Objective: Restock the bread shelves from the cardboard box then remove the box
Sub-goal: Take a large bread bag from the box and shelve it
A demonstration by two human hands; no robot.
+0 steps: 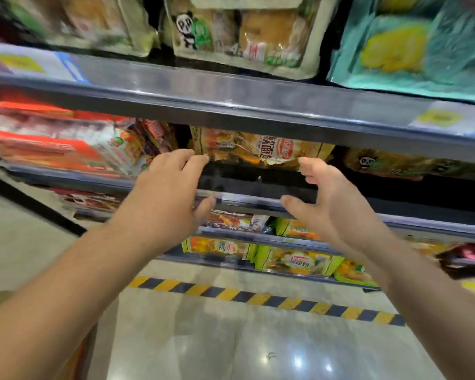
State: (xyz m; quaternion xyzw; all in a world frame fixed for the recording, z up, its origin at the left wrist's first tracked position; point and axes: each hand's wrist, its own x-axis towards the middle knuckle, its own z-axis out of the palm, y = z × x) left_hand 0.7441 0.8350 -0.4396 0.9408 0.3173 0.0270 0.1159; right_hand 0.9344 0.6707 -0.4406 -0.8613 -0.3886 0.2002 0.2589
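Stocked shelves (231, 102) are seen spanning the view from 9 to 3 o'clock. A bread bag (261, 150) is found on the middle shelf, just toward 12 o'clock from centre. The left hand (163, 185) is held open at the bag's 8 o'clock corner and the right hand (335, 207) open at its 4 o'clock corner, with the fingertips at the wrapper.

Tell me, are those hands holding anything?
Nothing gripped, apparently: left hand and right hand, open, only touch fingertips to lower corners of the orange bread bag.
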